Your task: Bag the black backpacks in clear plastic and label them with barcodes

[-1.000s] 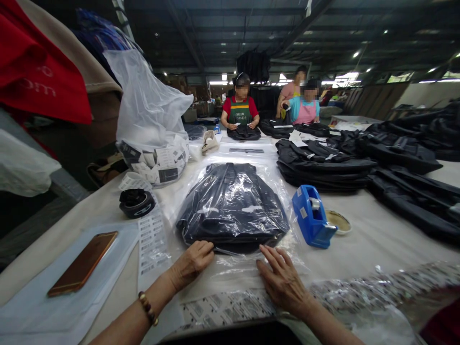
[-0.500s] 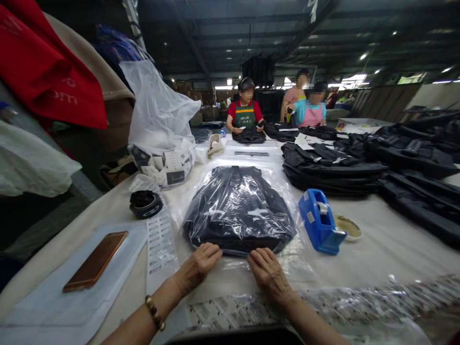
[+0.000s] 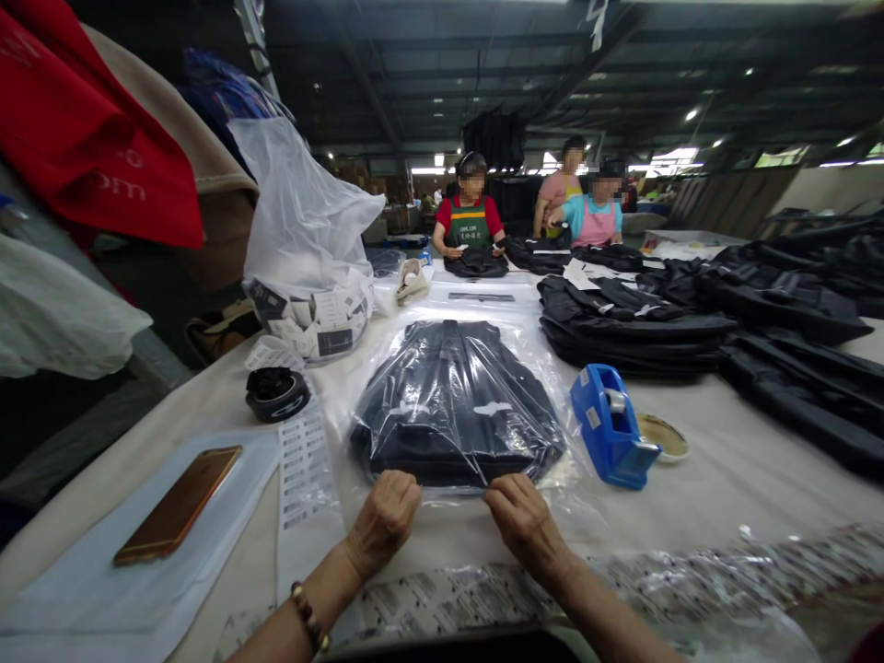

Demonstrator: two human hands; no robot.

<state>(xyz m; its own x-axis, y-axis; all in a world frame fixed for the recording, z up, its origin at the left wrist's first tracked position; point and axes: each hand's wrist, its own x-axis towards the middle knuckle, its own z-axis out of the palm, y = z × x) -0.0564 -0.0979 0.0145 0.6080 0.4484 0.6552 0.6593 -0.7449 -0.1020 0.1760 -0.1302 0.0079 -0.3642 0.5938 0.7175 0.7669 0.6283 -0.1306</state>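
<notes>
A folded black garment (image 3: 452,396) lies inside a clear plastic bag (image 3: 448,463) on the table in front of me. My left hand (image 3: 387,516) has its fingers curled closed on the bag's near edge, left of the middle. On the right part of the same edge, my right hand (image 3: 523,517) pinches the plastic too. Creases run through the film between the two hands and up over the garment. Two white patches show on the black cloth under the plastic.
A blue tape dispenser (image 3: 611,428) stands right of the bag, beside a tape roll (image 3: 663,437). Stacked black garments (image 3: 628,327) lie beyond. Left are a phone (image 3: 178,506), barcode label sheets (image 3: 304,470), a black roll (image 3: 276,394) and a bag of tags (image 3: 310,313). Co-workers are across the table.
Both hands have closed from lying fingers-down on the bag's near edge to gripping the plastic. The film is pulled tauter, with creases fanning up from the near edge.
</notes>
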